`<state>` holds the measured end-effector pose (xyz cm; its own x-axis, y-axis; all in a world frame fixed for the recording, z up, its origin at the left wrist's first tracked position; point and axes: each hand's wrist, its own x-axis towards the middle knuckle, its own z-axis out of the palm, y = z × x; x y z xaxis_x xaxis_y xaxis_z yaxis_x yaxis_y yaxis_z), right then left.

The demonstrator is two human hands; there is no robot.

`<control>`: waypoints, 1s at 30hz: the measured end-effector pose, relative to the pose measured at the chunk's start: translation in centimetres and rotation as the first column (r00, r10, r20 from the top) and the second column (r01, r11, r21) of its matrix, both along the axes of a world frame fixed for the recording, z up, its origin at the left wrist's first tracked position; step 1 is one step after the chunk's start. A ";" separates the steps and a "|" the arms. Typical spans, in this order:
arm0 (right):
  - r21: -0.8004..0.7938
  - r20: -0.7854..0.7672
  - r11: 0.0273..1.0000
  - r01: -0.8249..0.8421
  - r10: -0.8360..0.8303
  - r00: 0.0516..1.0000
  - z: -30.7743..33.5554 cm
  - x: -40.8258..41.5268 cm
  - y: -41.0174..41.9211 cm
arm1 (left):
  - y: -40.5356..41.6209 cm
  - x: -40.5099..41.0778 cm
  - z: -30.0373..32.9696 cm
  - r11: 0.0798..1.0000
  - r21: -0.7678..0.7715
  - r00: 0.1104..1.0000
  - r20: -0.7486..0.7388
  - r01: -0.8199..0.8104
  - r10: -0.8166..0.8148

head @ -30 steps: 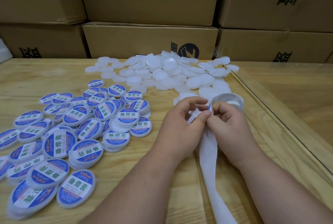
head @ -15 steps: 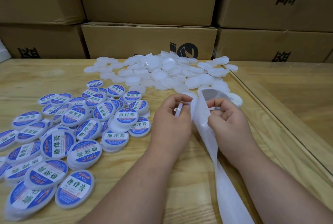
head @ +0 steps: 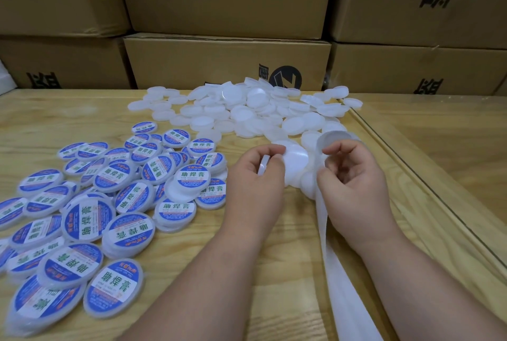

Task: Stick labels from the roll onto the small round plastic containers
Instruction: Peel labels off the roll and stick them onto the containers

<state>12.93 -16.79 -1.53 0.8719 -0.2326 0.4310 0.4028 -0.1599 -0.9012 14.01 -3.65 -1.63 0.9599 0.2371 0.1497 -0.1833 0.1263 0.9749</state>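
Stacked cardboard boxes (head: 227, 63) with black printing filled the whole back of the view, standing along the far edge of a pale wooden surface (head: 55, 115). A raised wooden strip ran diagonally down the right side of that surface.

On the left lay a wide spread of labelled containers (head: 115, 203), round and shallow, each showing a blue and white label; many overlapped or leaned on their neighbours. Farther back, near the boxes, sat a heap of plain containers (head: 247, 110), white and translucent, loosely piled and reaching toward the right-hand strip.

Two bare forearms came in from the bottom edge and met in front of the plain heap. A long white backing strip (head: 345, 285) hung from the right hand (head: 354, 184) and ran down past the bottom edge between the arms. Whether the roll itself was in view could not be told.

The left hand (head: 258, 176) had its grip closed on one plain container (head: 264, 165), held on edge between thumb and fingers so that only its rim showed. A round white disc (head: 296, 161) stood just beside that hand's fingertips, touching them; whether it was a label or a lid could not be told.

The right hand's fingers were curled loosely with thumb and forefinger pinched on the top of the backing strip, beside the disc. A round translucent piece (head: 333, 139) showed just above its knuckles.
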 end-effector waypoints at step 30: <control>0.510 -0.221 0.837 -0.197 0.348 0.911 1.1 0.1 -1.0 | 0.7 -0.4 1.0 0.937 -0.238 0.966 0.022 0.256 -0.258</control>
